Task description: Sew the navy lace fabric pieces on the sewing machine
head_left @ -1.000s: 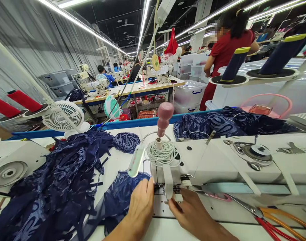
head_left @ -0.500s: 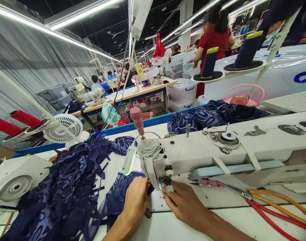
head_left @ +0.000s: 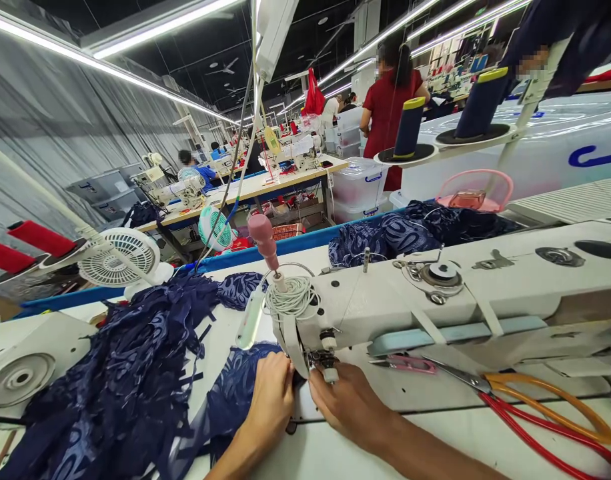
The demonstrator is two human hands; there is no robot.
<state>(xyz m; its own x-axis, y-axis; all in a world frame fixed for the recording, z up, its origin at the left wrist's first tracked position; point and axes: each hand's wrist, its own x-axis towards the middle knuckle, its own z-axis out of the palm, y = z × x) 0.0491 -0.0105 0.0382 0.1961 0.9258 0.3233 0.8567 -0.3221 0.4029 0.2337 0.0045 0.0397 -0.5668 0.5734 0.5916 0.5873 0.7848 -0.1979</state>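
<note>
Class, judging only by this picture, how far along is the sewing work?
Done: cannot tell which pieces are finished. In hand: the left hand presses a navy patterned lace piece at the white sewing machine needle; the right hand rests beside it. Left: perhaps the heap of navy lace.

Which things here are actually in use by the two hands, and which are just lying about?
In use:
left hand pressing the navy lace piece
right hand at the sewing machine needle area

Lying about:
lace heap
pink snips
red and orange scissors
white fan
navy thread cones
pink basket
</note>
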